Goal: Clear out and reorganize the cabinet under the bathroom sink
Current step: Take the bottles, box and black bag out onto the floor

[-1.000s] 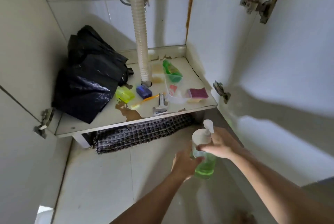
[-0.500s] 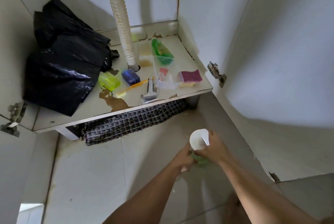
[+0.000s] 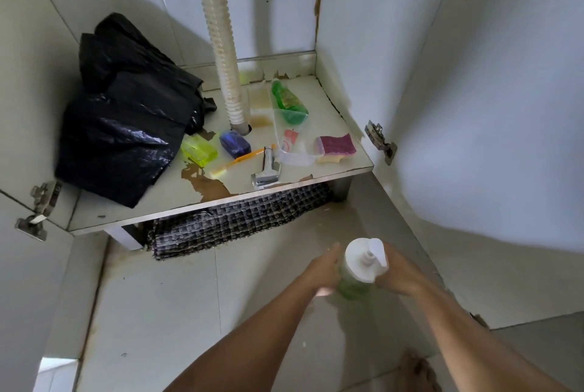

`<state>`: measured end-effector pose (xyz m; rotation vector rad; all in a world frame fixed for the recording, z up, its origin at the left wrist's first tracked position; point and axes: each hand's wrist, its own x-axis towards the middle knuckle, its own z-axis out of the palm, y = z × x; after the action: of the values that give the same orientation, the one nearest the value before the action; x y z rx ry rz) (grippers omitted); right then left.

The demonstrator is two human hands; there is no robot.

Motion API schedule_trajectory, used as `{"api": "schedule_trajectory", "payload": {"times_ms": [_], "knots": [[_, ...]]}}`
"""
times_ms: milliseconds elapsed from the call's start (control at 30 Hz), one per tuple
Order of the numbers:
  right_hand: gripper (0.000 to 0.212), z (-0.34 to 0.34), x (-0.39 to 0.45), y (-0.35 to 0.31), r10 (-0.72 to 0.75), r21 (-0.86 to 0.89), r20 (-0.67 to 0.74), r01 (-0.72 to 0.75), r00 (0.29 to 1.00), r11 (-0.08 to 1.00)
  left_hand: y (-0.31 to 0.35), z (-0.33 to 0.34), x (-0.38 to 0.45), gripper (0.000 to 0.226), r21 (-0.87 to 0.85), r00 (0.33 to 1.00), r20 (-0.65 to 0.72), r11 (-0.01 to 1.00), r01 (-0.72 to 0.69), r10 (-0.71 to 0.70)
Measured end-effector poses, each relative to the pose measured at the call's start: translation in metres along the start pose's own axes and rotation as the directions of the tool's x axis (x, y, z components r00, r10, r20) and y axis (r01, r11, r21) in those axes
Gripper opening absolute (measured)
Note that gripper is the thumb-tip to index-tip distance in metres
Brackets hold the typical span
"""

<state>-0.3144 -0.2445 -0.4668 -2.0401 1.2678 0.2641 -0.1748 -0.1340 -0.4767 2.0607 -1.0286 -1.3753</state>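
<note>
A pump bottle (image 3: 360, 268) with a white top and green liquid stands upright just above the floor tiles in front of the cabinet. My left hand (image 3: 322, 268) holds its left side and my right hand (image 3: 399, 271) grips its right side. On the cabinet shelf (image 3: 177, 195) lie a black plastic bag (image 3: 123, 126), a yellow-green soap (image 3: 199, 150), a blue soap (image 3: 235, 144), an orange toothbrush (image 3: 237, 159), a chrome razor (image 3: 267, 170), a clear tray (image 3: 292, 151) holding a green bottle (image 3: 289, 102) and a tube (image 3: 289, 138), and a purple sponge (image 3: 336, 146).
A corrugated drain hose (image 3: 221, 43) runs down into the shelf's middle. A checked cloth (image 3: 240, 221) is stuffed under the shelf. The open cabinet door (image 3: 493, 107) stands at the right, with hinges (image 3: 379, 141) on its edge. The shelf surface is peeling and stained.
Both hands have carried the pump bottle down toward the floor tiles. The view has shifted, so the cabinet appears lower in frame than half a second ago.
</note>
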Motion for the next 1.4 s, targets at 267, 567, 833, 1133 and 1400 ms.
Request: {"api": "schedule_trajectory", "payload": {"times_ms": [267, 567, 833, 1133, 1400], "knots": [[0.040, -0.048, -0.009, -0.016, 0.127, 0.205, -0.230, -0.079, 0.965, 0.976, 0.002, -0.098, -0.029, 0.060, 0.071, 0.963, -0.267, 0.997, -0.022, 0.041], [0.033, -0.090, 0.025, -0.134, -0.096, 0.240, -0.381, 0.199, 0.920, 0.950, 0.008, -0.197, -0.027, 0.044, -0.011, 0.772, -0.635, 1.000, -0.026, 0.013], [0.030, -0.124, 0.130, -0.227, -0.236, 0.117, -0.428, 0.312, 0.872, 0.943, 0.050, -0.283, 0.059, 0.048, 0.124, 0.736, -0.667, 0.991, -0.049, 0.120], [0.026, -0.139, 0.243, -0.276, -0.200, -0.067, -0.348, 0.188, 0.916, 0.980, 0.093, -0.325, 0.146, 0.057, 0.285, 0.809, -0.571, 0.958, 0.036, 0.140], [0.012, -0.122, 0.297, -0.293, -0.139, -0.080, -0.299, 0.120, 0.944, 0.989, 0.076, -0.336, 0.179, 0.064, 0.266, 0.841, -0.539, 0.956, 0.127, 0.038]]}}
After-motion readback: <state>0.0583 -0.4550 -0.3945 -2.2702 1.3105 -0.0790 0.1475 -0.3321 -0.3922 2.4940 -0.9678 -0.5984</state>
